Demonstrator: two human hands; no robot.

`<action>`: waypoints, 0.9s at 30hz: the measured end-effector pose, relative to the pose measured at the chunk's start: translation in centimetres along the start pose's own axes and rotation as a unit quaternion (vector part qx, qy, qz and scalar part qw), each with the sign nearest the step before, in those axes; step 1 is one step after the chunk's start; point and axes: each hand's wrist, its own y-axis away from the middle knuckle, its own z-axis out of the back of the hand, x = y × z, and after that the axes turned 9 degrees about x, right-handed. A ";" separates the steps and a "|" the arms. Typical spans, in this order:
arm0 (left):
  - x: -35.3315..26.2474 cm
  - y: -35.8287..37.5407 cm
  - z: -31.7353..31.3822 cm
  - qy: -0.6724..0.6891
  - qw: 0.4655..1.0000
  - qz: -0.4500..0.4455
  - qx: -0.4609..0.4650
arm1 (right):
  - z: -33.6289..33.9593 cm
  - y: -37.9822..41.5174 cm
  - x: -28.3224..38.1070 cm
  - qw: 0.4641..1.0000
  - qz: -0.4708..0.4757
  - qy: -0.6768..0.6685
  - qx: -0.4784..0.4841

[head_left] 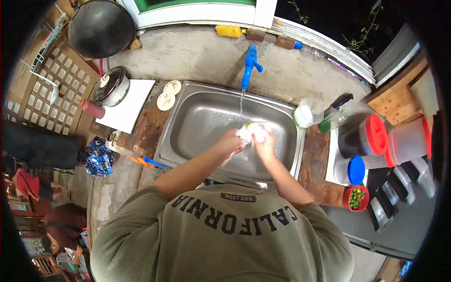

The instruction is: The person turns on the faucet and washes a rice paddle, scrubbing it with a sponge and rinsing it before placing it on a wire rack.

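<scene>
We see both bare hands, the left hand (230, 141) and the right hand (265, 148), holding one sudsy white bundle (253, 134) between them (a bit of yellow shows at its top); we cannot tell how far the fingers spread under the suds. The bundle is over the one metal sink (197, 122), right of its middle and near the thin stream (241, 103) from the one blue faucet (250, 66).

Around the sink we count two round white saucers (166, 100), one lidded pot (115, 96) and one red bottle (92, 109) on the left; on the right, two red-lidded tubs (377, 134), one blue-lidded tub (356, 170) and one red bowl (345, 199) of small green fruit (357, 198).

Both forearms (193, 165) reach forward and slant inward, so the hands nearly meet.
</scene>
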 end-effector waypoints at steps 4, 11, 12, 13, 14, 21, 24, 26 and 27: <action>0.4 -0.6 1.1 -0.019 1.000 -0.014 -0.015 | -0.2 -0.2 -0.6 0.997 0.052 0.047 0.025; -0.4 -0.1 0.8 -0.006 0.999 -0.012 -0.034 | 0.6 -0.9 0.8 0.988 0.092 0.125 0.018; -0.6 0.0 0.8 -0.022 0.999 -0.013 -0.019 | 0.6 -1.1 1.1 0.984 0.098 0.147 0.015; -0.9 0.0 0.9 -0.040 0.999 -0.014 -0.005 | 0.9 -1.3 0.9 0.988 0.028 0.139 0.061; -1.1 0.1 0.9 -0.057 0.998 -0.015 0.009 | 1.2 -1.6 1.0 0.988 0.024 0.138 0.058; -1.0 0.2 0.8 -0.039 0.999 -0.012 0.005 | 1.8 -1.9 2.4 0.981 0.060 0.168 0.076; -0.7 0.5 0.9 -0.032 0.999 -0.023 0.005 | 1.7 -1.8 2.5 0.980 0.074 0.163 0.084; -0.8 0.5 1.1 -0.057 0.998 -0.011 0.003 | 1.8 -2.0 3.2 0.982 0.066 0.158 0.083; -0.8 0.5 1.2 -0.044 0.999 -0.005 0.005 | 1.6 -1.9 2.8 0.984 0.063 0.146 0.082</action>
